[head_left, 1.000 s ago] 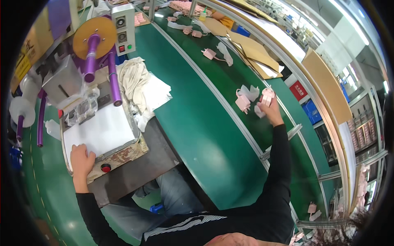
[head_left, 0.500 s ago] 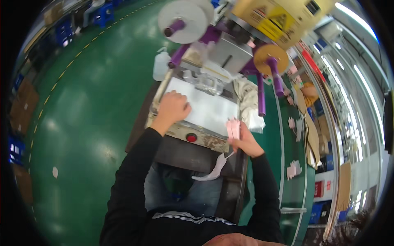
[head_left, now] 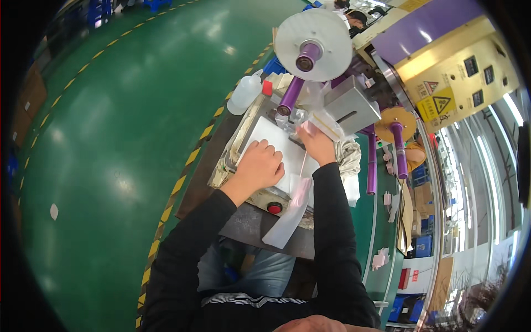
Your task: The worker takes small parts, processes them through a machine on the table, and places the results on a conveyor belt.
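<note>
My left hand [head_left: 261, 167] is curled into a fist, palm down, on the white plate [head_left: 262, 133] of the machine's bed. Nothing shows sticking out of it. My right hand [head_left: 319, 146] holds a pink plug adapter [head_left: 311, 128] at the far side of the plate, beside a clear plastic fixture [head_left: 289, 120]; my fingers partly cover the adapter. From it a thin pink cable [head_left: 303, 164] runs back toward me into a translucent sleeve [head_left: 285, 223], which hangs over the bed's front edge. Close to my left wrist is a red push button [head_left: 274, 207].
Above the bed stand a metal block [head_left: 352, 105], a white reel [head_left: 314, 44] and a tan reel [head_left: 395, 124] on purple rods. A spray bottle [head_left: 244, 93] is at the far left corner, a crumpled cloth [head_left: 347, 159] at the right. More pink adapters [head_left: 380, 258] lie on the green conveyor.
My right hand has carried the adapter from the bed's front right corner to the fixture, drawing the cable and sleeve along. My left fist remains on the plate. The view has shifted.
</note>
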{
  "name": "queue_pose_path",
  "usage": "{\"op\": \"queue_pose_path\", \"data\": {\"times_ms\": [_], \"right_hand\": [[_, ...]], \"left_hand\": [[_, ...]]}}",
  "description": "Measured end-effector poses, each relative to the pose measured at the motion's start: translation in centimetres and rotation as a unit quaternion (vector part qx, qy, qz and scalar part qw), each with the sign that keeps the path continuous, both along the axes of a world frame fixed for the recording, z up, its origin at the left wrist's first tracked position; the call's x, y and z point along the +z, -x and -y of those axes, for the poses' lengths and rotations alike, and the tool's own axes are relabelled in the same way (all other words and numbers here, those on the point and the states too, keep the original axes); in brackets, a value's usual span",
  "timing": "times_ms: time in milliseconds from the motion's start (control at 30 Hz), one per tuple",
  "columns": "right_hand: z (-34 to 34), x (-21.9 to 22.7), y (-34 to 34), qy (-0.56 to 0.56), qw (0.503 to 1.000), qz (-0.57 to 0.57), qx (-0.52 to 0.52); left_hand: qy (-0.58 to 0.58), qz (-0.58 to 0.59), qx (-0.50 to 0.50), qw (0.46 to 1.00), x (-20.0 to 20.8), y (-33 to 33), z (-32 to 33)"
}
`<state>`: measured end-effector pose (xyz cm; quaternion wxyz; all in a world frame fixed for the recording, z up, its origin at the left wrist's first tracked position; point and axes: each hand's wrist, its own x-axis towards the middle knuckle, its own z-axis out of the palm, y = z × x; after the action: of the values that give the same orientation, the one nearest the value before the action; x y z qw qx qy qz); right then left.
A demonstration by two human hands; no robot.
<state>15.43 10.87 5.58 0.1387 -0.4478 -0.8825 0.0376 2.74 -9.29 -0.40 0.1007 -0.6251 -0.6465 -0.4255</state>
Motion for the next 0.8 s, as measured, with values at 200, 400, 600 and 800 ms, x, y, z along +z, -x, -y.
{"op": "queue_pose_path", "data": {"times_ms": [200, 400, 600, 800], "right_hand": [[-0.5, -0.3, 1.1, -0.103, 0.992, 0.037, 0.057], [-1.7, -3.3, 1.5, -0.114, 0.993, 0.018, -0.004], [-1.5, -2.4, 0.7, 0.045, 0.993, -0.043, 0.103], [6.9, -4.2, -14.2, -0.135, 0.973, -0.170, 0.084]], "left_hand": [[-0.044, 0.084, -0.030, 0.995, -1.1, 1.1, 8.9], [-0.032, 0.266, 0.090, 0.959, -4.7, 1.2, 15.5], [-0.024, 0.306, 0.063, 0.950, -4.6, 2.8, 13.5], [0.028, 0.323, 0.020, 0.946, -4.0, 0.6, 11.2]]}}
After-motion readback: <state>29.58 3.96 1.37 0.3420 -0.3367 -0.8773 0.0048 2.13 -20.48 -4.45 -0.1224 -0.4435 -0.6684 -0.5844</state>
